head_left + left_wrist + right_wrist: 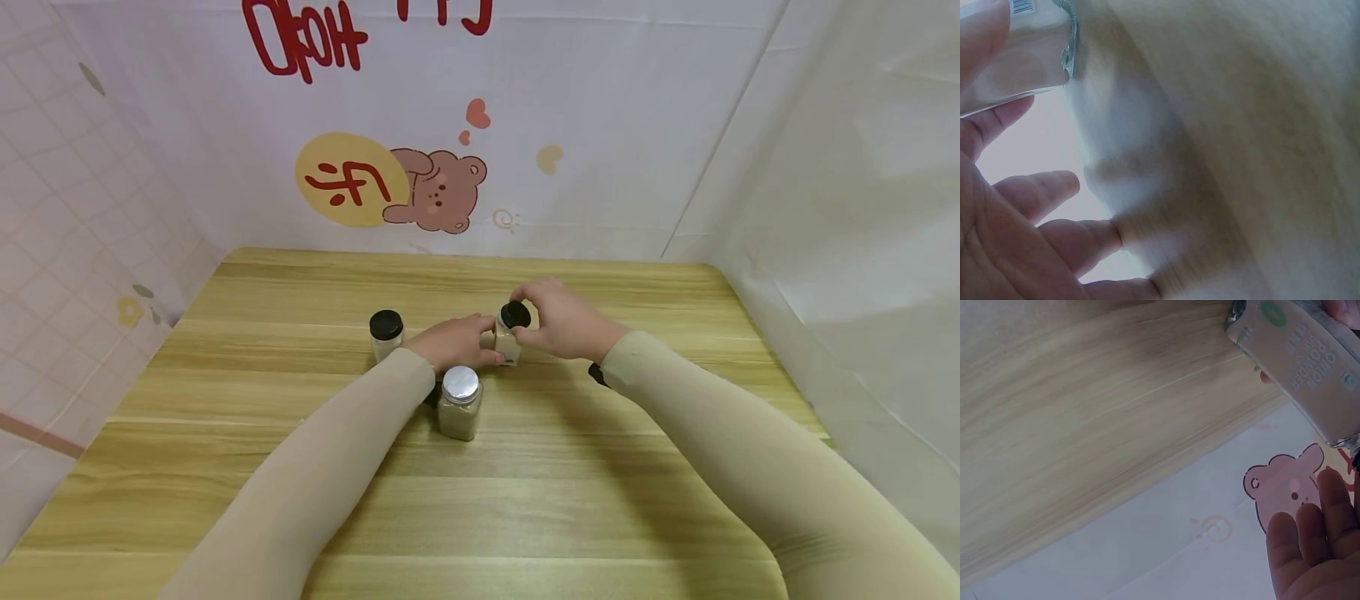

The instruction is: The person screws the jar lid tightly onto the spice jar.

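Near the table's middle stands a jar of onion powder (507, 348) with a black lid (515, 314); its printed label faces the right wrist camera. My left hand (456, 342) grips the jar's body between thumb and forefinger, its other fingers spread apart from the glass in the left wrist view. From the right, my right hand (564, 321) pinches the black lid with thumb and fingertips. A silver-topped jar (459, 412) of tan powder stands just in front of my left wrist.
Another black-lidded jar (387, 333) stands left of my left hand, partly behind the sleeve. A small black object (597, 375) lies beside my right forearm, which partly hides it. White printed sheets (600, 125) border the wooden table (525, 517) at the back and sides.
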A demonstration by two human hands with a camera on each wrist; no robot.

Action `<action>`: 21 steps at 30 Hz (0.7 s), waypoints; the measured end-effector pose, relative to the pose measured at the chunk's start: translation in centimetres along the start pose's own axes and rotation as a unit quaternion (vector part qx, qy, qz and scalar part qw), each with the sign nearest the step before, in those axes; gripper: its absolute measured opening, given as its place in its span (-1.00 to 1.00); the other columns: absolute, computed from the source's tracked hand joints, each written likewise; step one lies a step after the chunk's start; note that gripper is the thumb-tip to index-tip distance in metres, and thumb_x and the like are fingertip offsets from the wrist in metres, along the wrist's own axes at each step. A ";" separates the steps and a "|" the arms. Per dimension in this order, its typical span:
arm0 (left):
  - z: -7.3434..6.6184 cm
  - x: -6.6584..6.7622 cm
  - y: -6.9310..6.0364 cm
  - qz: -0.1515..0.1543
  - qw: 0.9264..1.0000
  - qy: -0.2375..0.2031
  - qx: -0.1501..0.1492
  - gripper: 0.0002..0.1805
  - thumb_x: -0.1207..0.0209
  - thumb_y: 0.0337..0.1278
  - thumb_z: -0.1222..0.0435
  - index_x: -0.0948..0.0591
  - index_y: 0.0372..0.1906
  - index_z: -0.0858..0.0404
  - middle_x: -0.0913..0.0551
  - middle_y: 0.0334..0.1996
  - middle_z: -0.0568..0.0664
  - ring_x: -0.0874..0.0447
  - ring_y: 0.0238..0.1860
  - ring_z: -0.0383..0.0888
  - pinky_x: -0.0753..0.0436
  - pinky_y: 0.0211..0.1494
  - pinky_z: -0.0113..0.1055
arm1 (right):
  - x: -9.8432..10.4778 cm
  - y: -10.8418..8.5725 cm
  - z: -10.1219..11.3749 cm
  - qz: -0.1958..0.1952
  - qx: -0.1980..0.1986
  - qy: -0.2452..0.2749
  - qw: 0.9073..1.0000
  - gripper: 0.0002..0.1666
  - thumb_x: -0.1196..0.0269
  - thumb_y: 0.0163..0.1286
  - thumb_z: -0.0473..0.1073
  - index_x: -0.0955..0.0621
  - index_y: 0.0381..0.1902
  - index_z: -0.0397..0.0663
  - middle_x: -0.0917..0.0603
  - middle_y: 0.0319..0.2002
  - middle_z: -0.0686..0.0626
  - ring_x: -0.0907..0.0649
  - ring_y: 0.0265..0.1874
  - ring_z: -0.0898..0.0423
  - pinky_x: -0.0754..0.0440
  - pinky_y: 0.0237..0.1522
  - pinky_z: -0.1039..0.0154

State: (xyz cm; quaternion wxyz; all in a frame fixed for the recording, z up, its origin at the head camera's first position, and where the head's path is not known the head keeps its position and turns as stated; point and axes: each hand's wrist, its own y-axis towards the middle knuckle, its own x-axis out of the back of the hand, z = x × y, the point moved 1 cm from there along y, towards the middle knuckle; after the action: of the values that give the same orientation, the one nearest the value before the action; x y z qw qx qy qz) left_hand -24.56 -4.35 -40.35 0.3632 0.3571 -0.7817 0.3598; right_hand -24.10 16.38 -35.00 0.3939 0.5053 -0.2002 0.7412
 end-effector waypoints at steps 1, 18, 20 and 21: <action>0.0 0.0 0.0 0.000 1.000 0.001 0.000 -0.25 -0.23 0.43 -0.16 -0.35 0.58 0.01 -0.37 0.58 0.03 -0.38 0.57 0.10 -0.43 0.57 0.08 | 0.0 0.1 0.1 0.002 0.000 0.000 1.000 -0.54 -0.39 0.34 -0.13 -0.61 0.10 -0.27 -0.70 0.07 -0.19 -0.55 0.21 -0.17 -0.54 0.34 -0.11; -0.2 0.1 -0.2 0.000 1.000 0.007 0.010 -0.18 -0.23 0.43 -0.17 -0.26 0.65 -0.03 -0.18 0.67 0.15 -0.20 0.65 0.19 -0.31 0.63 0.16 | 0.0 0.9 0.3 0.014 0.030 -0.013 0.999 -0.60 -0.36 0.29 -0.18 -0.64 0.04 -0.25 -0.72 0.02 -0.15 -0.54 0.19 -0.15 -0.53 0.30 -0.05; -0.2 0.1 -0.3 -0.001 1.000 0.007 0.010 -0.18 -0.23 0.43 -0.17 -0.27 0.65 -0.04 -0.19 0.67 0.15 -0.21 0.65 0.21 -0.31 0.63 0.17 | 0.0 1.0 0.4 0.017 0.037 -0.019 0.999 -0.58 -0.36 0.28 -0.20 -0.64 0.06 -0.27 -0.72 0.04 -0.16 -0.54 0.22 -0.17 -0.52 0.34 -0.06; -0.2 0.1 -0.3 -0.002 1.000 0.007 0.009 -0.19 -0.24 0.43 -0.16 -0.28 0.64 -0.04 -0.20 0.67 0.15 -0.21 0.64 0.22 -0.31 0.62 0.18 | 0.1 1.0 0.5 0.020 0.037 -0.023 0.999 -0.57 -0.36 0.27 -0.20 -0.64 0.07 -0.28 -0.72 0.05 -0.16 -0.54 0.24 -0.17 -0.52 0.36 -0.05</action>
State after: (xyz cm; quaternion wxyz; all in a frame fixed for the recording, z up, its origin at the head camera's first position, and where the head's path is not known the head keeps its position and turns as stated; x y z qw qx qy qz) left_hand -24.30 -4.35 -40.02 0.3657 0.3599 -0.7751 0.3687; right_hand -24.60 15.48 -34.65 0.3553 0.5323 -0.1911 0.7442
